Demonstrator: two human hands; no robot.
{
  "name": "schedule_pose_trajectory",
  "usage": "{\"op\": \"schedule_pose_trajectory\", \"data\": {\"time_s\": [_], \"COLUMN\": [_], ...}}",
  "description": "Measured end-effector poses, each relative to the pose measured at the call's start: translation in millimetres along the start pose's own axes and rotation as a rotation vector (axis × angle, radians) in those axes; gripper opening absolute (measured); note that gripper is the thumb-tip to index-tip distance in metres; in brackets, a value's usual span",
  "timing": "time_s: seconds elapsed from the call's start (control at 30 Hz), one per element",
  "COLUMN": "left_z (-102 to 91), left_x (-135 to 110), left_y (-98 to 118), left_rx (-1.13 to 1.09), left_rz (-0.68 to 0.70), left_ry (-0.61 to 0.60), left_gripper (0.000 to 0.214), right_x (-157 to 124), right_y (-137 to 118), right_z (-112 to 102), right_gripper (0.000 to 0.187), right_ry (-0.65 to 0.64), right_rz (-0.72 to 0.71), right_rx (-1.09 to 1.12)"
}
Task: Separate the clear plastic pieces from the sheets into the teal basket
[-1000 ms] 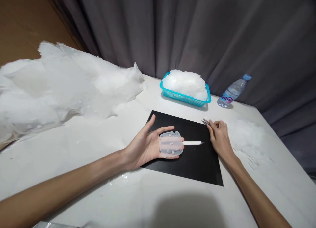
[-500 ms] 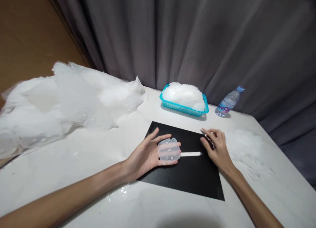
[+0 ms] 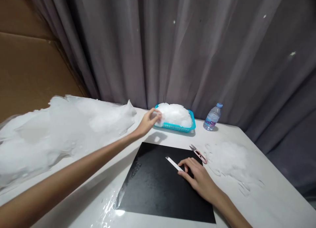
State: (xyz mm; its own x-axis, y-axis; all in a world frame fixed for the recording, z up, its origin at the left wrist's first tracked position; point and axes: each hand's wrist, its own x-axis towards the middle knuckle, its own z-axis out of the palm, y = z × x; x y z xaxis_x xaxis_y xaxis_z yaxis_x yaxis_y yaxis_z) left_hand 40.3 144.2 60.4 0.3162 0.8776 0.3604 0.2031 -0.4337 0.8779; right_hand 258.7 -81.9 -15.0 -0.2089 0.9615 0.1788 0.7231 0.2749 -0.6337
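Note:
My left hand reaches out over the left end of the turquoise basket, its fingers closed on a translucent plastic piece. The basket is heaped with more such white pieces. My right hand lies on the black mat, fingertips pinching the near end of a thin white strip. Small pink-handled snips lie free at the mat's far right corner, just beyond my right hand.
A large pile of clear plastic film covers the table's left side. A smaller heap of white scraps lies right of the mat. A water bottle stands beside the basket, before a grey curtain.
My left hand lifted the translucent piece off the mat and carried it to the basket. My right hand let go of the snips and took hold of the white strip. The view tilted upward.

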Motion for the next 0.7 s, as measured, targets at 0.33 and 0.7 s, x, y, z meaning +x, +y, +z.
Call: {"op": "schedule_pose_trajectory", "data": {"time_s": [0.33, 0.7], "left_z": [2.5, -117.5], "left_x": [95.4, -59.4], "left_y": [-7.0, -51.8], "left_rx": [0.581, 1.172], "left_rz": [0.099, 0.082], "left_ry": [0.055, 0.108], "left_gripper": [0.04, 0.058], "right_x": [-2.5, -6.7], "right_y": [4.3, 20.8], "right_z": [-10.6, 12.7], "right_gripper": [0.014, 0.023], "right_ry": [-0.023, 0.137], "right_rz": [-0.03, -0.008], "right_rx": [-0.073, -0.168]}}
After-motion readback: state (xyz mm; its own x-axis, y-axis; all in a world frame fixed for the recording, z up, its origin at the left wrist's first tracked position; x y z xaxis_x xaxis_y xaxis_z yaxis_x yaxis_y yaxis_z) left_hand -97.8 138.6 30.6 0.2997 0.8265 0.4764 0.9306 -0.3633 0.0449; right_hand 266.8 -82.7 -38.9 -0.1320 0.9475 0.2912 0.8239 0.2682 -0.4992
